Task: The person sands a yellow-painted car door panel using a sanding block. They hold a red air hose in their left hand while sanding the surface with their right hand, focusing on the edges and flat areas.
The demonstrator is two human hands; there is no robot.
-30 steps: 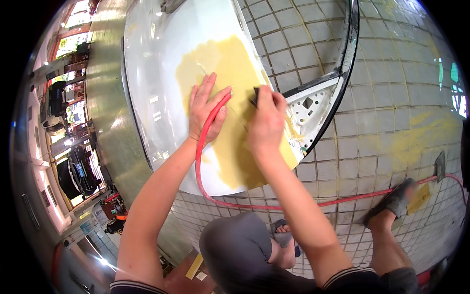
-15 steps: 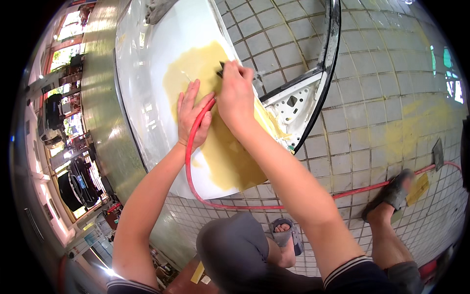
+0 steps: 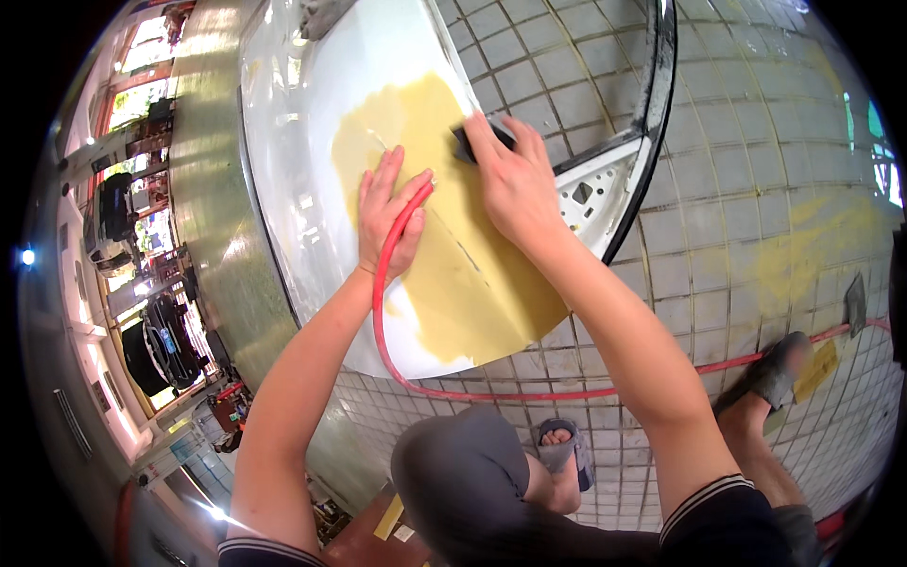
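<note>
A white car door (image 3: 269, 189) lies flat below me, with a large patch of yellow filler (image 3: 463, 312) over its panel. My left hand (image 3: 385, 219) rests on the panel with its fingers stretched forward, and the red hose (image 3: 380, 312) is held under its thumb. The hose's end points up the panel onto the filler. My right hand (image 3: 518, 175) presses a piece of black sandpaper (image 3: 465, 144) near the filler's right edge, beside the window opening. Its fingers cover most of the sandpaper, so whether a block is inside cannot be seen.
The door's black-edged window frame (image 3: 652, 132) reaches right over the grey tiled floor (image 3: 727, 246). The hose trails right past my knee (image 3: 463, 463) and sandalled feet (image 3: 567, 454). A grey flat piece (image 3: 855, 302) is at far right. Parked vehicles (image 3: 165, 340) stand left.
My right hand has moved right across the filler with the sandpaper, showing more of it. My left hand and the hose keep their place on the panel. The whole view has shifted slightly.
</note>
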